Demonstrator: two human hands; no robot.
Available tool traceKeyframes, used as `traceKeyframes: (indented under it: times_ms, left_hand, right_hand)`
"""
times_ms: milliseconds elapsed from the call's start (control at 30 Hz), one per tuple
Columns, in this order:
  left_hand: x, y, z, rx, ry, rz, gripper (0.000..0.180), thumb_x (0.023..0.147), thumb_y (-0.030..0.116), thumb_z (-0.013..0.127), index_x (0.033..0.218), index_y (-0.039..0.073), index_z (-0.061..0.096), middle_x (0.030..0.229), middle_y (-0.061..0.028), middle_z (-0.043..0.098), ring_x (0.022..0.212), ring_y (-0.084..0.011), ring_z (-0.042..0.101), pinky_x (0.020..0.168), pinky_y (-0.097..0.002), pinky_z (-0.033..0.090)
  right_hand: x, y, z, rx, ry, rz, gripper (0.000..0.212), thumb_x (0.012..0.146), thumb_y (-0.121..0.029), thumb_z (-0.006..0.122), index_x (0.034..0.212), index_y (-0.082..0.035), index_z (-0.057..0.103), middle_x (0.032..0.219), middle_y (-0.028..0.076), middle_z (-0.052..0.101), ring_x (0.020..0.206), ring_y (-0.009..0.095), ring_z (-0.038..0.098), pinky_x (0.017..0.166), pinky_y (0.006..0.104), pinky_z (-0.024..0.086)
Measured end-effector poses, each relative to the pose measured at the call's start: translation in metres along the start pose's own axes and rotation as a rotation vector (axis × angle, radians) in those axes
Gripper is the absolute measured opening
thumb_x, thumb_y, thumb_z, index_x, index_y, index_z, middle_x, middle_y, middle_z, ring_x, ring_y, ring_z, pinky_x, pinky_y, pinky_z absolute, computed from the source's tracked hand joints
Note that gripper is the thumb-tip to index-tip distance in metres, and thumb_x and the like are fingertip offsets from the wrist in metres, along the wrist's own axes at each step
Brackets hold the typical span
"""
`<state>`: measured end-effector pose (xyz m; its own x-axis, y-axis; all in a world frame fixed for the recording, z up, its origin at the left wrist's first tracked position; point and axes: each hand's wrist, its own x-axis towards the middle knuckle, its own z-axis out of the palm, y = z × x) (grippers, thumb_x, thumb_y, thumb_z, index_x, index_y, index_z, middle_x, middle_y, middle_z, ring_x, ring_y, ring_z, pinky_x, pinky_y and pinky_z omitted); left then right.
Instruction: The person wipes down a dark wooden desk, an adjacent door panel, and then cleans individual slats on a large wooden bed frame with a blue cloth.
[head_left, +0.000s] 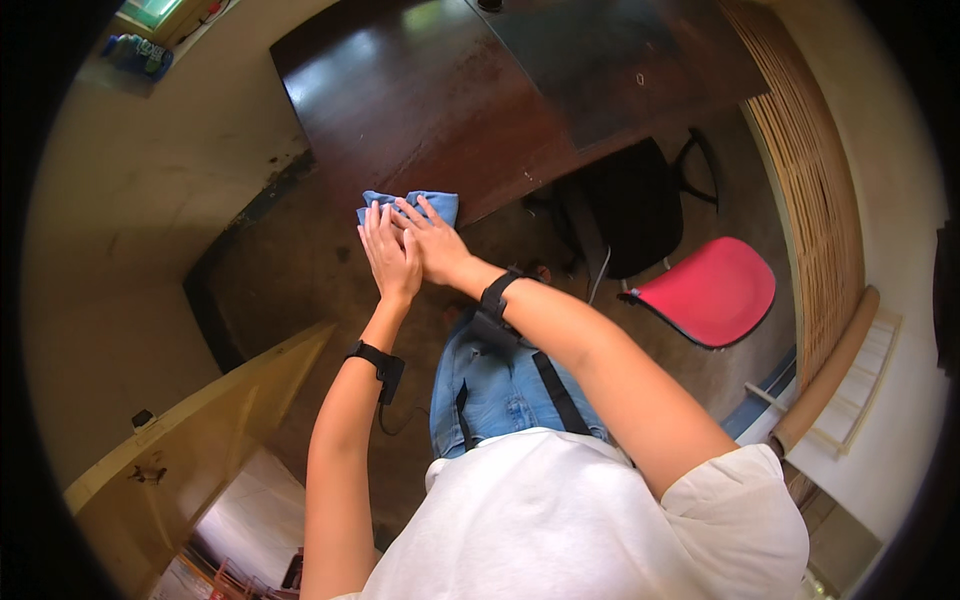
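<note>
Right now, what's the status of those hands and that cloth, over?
Left hand, right hand: outstretched, both on blue cloth. Cloth at dark table's near edge. Black chair, red seat off right, clear of hands.

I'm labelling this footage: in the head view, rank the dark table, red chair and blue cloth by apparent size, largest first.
1. Dark table
2. Red chair
3. Blue cloth, partly hidden
</note>
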<state>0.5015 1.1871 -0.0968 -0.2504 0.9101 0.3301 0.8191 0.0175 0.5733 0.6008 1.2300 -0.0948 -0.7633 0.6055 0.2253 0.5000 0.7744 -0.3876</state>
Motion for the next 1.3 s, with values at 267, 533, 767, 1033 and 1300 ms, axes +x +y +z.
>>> traceKeyframes:
  times_ms: [267,533,767,1033,1300]
  left_hand:
    - [-0.028,0.036,0.003,0.233,-0.257,0.168,0.048,0.079,0.020,0.051,0.121,0.001,0.041,0.131,-0.0165,0.035,0.126,-0.0283,0.026,0.105,-0.0443,0.014]
    - [-0.072,0.129,0.069,0.033,-0.276,0.344,0.037,0.077,0.015,0.052,0.110,0.000,0.049,0.123,-0.0177,0.042,0.119,-0.0307,0.035,0.102,-0.0423,0.023]
    - [-0.164,0.292,0.152,-0.053,-0.989,0.486,0.022,0.078,0.018,0.047,0.092,0.007,0.060,0.093,-0.0139,0.061,0.086,-0.0295,0.058,0.077,-0.0387,0.045]
    - [-0.326,0.550,0.235,-0.141,-1.519,1.149,0.032,0.084,0.031,0.042,0.100,0.008,0.058,0.093,-0.0150,0.061,0.084,-0.0335,0.057,0.074,-0.0411,0.045]
    - [-0.358,0.637,0.303,0.084,-1.903,1.160,0.040,0.082,0.037,0.040,0.080,0.006,0.066,0.081,-0.0138,0.063,0.084,-0.0319,0.057,0.076,-0.0402,0.043]
  right_hand:
    - [-0.061,0.081,-0.039,-0.326,0.027,0.181,0.046,0.079,-0.011,0.045,0.125,-0.012,0.041,0.137,0.008,0.030,0.128,0.025,0.025,0.102,0.0450,0.019]
    - [-0.247,0.248,-0.216,1.214,0.751,1.044,0.027,0.074,0.002,0.044,0.097,-0.006,0.056,0.082,0.006,0.059,0.072,0.019,0.057,0.063,0.0318,0.047]
    - [-0.525,0.227,-0.368,1.562,1.253,0.784,0.021,0.084,-0.015,0.045,0.098,-0.002,0.055,0.092,0.008,0.061,0.085,0.022,0.058,0.081,0.0356,0.045]
    - [-0.842,0.142,-0.389,1.751,1.769,0.308,0.034,0.088,-0.024,0.034,0.107,-0.003,0.053,0.108,0.014,0.056,0.100,0.028,0.054,0.092,0.0398,0.040]
    - [-0.913,0.104,-0.404,1.492,2.296,0.467,0.031,0.085,-0.024,0.035,0.102,-0.008,0.055,0.111,0.010,0.055,0.106,0.026,0.050,0.096,0.0453,0.035]
